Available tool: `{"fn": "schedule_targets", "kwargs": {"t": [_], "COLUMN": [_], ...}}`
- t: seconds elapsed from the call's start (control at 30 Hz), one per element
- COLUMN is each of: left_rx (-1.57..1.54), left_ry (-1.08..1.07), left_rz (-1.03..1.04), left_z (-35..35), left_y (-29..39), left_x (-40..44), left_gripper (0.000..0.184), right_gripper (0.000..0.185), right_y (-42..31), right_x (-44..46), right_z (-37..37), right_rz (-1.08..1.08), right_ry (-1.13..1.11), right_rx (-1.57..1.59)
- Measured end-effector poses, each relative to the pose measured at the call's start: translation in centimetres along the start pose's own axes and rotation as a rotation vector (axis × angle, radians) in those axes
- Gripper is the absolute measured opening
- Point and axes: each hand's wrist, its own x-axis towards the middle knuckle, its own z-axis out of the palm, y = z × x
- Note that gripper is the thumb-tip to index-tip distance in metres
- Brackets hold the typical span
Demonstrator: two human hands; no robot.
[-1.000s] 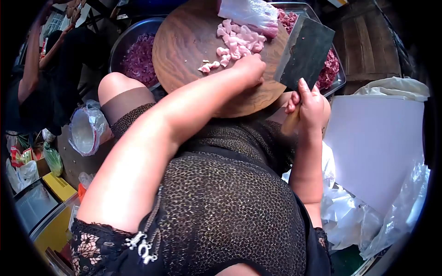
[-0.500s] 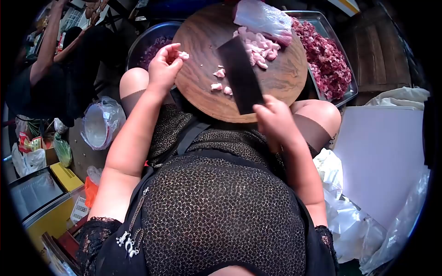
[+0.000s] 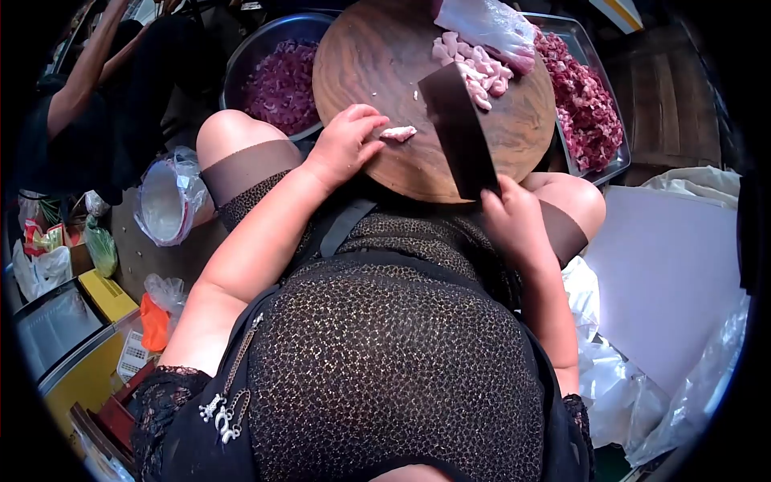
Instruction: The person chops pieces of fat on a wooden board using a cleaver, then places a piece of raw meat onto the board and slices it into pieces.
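Observation:
A round wooden chopping board (image 3: 353,60) lies before my knees. My right hand (image 3: 512,215) is wrapped round the handle of a broad dark cleaver (image 3: 459,128), whose blade stands over the board. At the board's left front edge is my left hand (image 3: 347,143), fingers apart, its fingertips beside a small strip of pale meat (image 3: 398,133). Several pale meat pieces (image 3: 474,68) lie in a heap beyond the blade. Behind them rests a large slab of meat (image 3: 490,30) with a whitish skin.
A metal bowl (image 3: 241,68) of sliced meat is left of the board, a metal tray (image 3: 617,165) of meat right. Another person (image 3: 88,80) sits at the upper left. A plastic-lined bucket (image 3: 163,205), a white board (image 3: 675,265) and plastic bags (image 3: 614,386) lie around.
My left hand has moved from the board's left rim back over it, beside the strip. The small pieces near the blade are gone from view or hidden. The cleaver remains in my right hand.

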Motion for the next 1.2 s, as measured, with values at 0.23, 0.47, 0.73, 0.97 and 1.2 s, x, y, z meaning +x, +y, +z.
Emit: {"fn": "schedule_targets", "kwargs": {"t": [0.23, 0.47, 0.73, 0.97, 1.2], "left_rx": [0.135, -0.32, 0.23, 0.079, 0.071], "left_ry": [-0.148, -0.092, -0.016, -0.027, -0.025], "left_rz": [0.154, -0.211, 0.22, 0.023, 0.159], "left_z": [1.4, 2.9, 2.7, 1.5, 2.2], "left_y": [0.8, 0.8, 1.0, 0.9, 0.6], "left_x": [0.9, 1.2, 0.6, 0.2, 0.7], "left_gripper": [0.016, 0.015, 0.019, 0.022, 0.022], "right_gripper": [0.021, 0.011, 0.018, 0.021, 0.016], "right_y": [-1.8, -3.3, -4.3, -3.9, -3.2], "right_x": [-0.1, 0.7, 8.8, 4.6, 0.7], "right_z": [2.3, 1.5, 6.0, 3.0, 2.7], "right_rz": [-0.131, -0.15, -0.184, -0.147, -0.123], "right_ry": [-0.116, -0.247, -0.218, -0.079, -0.203], "right_rx": [-0.415, -0.522, -0.428, -0.341, -0.454]}}
